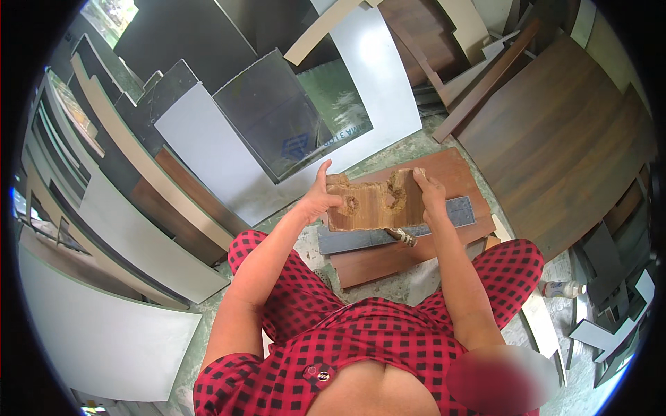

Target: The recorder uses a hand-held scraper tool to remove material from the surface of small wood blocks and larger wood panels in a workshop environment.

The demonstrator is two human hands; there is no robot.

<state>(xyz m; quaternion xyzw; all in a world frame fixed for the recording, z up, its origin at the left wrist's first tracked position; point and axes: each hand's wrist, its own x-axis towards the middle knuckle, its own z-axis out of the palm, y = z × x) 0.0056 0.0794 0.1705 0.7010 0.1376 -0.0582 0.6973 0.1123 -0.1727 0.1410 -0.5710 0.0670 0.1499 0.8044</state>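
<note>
Red-and-black checked clothing (388, 320) nearest camera, knees (515, 262) spread. Both forearms (279, 251) reach forward, angled inward. Left hand (320, 199) clamped on left edge of gouged wooden piece (372, 209), one digit raised; right hand (435, 196) clamped on right edge, fingertips at upper corner. Piece held above dark grey strip (454, 211) and reddish-brown board (447, 170).

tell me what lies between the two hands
In the head view, a brown wooden piece with ragged holes spans the stretch between the left hand and the right hand, each holding one end.
</note>
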